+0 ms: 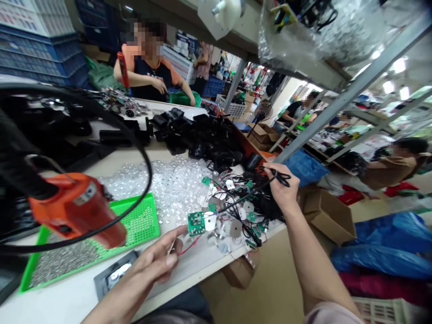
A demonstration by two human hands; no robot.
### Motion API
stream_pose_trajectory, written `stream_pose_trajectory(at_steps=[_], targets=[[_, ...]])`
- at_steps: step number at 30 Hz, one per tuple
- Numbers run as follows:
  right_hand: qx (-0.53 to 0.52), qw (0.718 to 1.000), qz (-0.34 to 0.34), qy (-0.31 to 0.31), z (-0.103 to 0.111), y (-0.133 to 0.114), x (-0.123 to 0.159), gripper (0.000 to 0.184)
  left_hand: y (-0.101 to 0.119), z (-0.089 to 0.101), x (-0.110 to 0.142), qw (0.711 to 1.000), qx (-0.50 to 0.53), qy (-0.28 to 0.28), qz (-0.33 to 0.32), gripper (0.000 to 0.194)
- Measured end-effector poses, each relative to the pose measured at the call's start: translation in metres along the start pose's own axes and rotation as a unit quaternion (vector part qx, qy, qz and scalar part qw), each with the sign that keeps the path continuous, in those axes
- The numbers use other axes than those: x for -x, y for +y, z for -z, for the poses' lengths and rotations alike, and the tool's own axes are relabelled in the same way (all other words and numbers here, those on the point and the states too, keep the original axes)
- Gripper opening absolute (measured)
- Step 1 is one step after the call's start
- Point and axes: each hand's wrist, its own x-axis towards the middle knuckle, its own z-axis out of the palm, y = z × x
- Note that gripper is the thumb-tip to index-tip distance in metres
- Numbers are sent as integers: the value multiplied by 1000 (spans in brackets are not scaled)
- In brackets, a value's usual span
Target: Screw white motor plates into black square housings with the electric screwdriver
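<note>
The green circuit board (195,223), with a white disc (209,221) at its right end, is just off the tip of the left hand's (157,258) index finger, above the near part of the bench (184,265). Board and disc together run roughly left to right, almost in line with that finger; whether the finger touches the board's edge, I cannot tell. The left hand is clearly the nearer one.

The right hand (285,189) is well apart, farther out and to the right, its fingers clamped on a bundled black cable (282,178). From there the cable slants down leftward to the disc end of the board, so the board sits between the hands. A red wire (191,246) loops from beneath the board toward the left thumb, where a thin pale piece shows among the fingers (whether they grip it firmly is unclear).

Just beyond the board lies a heap of clear plastic pieces (168,189); more boards and wires (248,211) are piled to its right.
</note>
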Motion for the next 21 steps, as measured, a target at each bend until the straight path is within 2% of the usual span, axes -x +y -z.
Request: stream_pose_trajectory(at_steps=[3, 6, 8, 10, 11, 13, 15, 16, 18, 19, 21], targets=[[94, 987, 53, -121, -16, 2, 25, 23, -9, 19, 21, 999, -39, 29, -23, 66], [215, 942, 97, -239, -37, 18, 51, 29, -13, 29, 36, 990, -115, 60, -47, 68], [260, 915, 120, -284, -47, 22, 63, 30, -13, 32, 41, 986, -139, 77, -45, 62], [290, 900, 135, -295, -49, 12, 70, 35, -13, 32, 45, 988, -120, 94, -36, 57], [296, 900, 137, -289, -47, 0, 72, 39, -13, 32, 45, 988, -102, 107, -34, 54], [263, 918, 132, -267, -39, -38, 82, 44, -13, 31, 46, 987, -65, 143, -39, 50], [130, 947, 124, -265, -33, -89, 100, 33, -14, 30, 44, 981, -30, 182, -54, 42], [21, 944, 135, -299, -33, -116, 113, 27, -14, 29, 43, 978, -16, 197, -62, 38], [-135, 890, 100, -423, -40, -167, 143, 22, -12, 27, 41, 974, 1, 215, -76, 33], [-171, 872, 81, -452, -48, -190, 159, 20, -11, 26, 41, 972, 5, 221, -82, 31], [-156, 874, 48, -457, -68, -225, 186, 18, -9, 22, 40, 971, 2, 223, -89, 31]])
